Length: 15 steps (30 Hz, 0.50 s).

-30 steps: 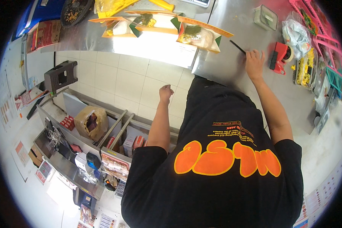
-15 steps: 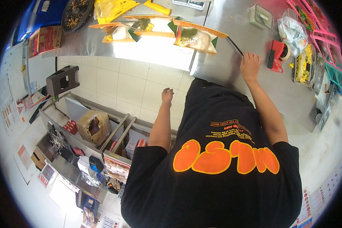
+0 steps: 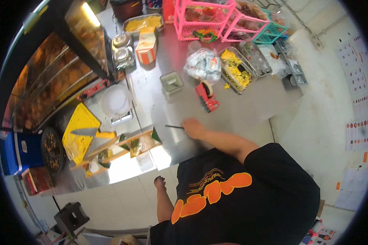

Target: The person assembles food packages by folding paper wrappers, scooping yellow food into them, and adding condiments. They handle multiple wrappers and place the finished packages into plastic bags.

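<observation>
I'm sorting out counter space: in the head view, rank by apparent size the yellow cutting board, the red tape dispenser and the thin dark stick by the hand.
1. yellow cutting board
2. red tape dispenser
3. thin dark stick, beside the right hand
</observation>
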Each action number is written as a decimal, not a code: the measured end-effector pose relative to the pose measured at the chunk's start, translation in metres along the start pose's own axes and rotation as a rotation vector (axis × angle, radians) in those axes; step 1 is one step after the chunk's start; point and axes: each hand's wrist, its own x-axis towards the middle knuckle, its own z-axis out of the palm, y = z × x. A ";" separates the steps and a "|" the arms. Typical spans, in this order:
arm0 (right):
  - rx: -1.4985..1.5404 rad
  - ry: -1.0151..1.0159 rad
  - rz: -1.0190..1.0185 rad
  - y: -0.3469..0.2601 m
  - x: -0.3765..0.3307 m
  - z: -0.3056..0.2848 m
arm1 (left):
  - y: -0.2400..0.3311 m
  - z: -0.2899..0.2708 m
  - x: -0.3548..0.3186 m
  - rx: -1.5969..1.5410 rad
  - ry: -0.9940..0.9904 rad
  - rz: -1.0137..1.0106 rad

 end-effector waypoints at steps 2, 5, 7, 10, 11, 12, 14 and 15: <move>0.000 -0.004 -0.039 0.010 -0.010 -0.004 | 0.015 0.034 -0.017 0.008 -0.025 0.044; 0.140 -0.206 -0.042 0.006 -0.025 -0.067 | 0.018 0.066 -0.019 0.154 -0.070 0.020; 0.258 -0.060 -0.012 0.032 -0.044 -0.074 | -0.013 0.075 0.014 0.528 -0.118 0.229; 0.418 0.366 -0.113 0.072 -0.068 -0.095 | -0.024 0.093 0.000 0.904 0.168 0.517; 0.427 0.376 -0.135 0.095 -0.078 -0.107 | -0.035 0.101 0.001 0.928 0.425 0.599; 0.420 0.399 -0.130 0.122 -0.091 -0.116 | 0.022 0.119 -0.060 0.552 0.305 0.302; 0.337 0.094 -0.121 0.180 -0.107 -0.139 | 0.063 0.149 -0.104 0.318 0.945 -0.030; 0.384 0.034 0.004 0.207 -0.109 -0.143 | 0.087 0.156 -0.144 0.216 1.138 0.022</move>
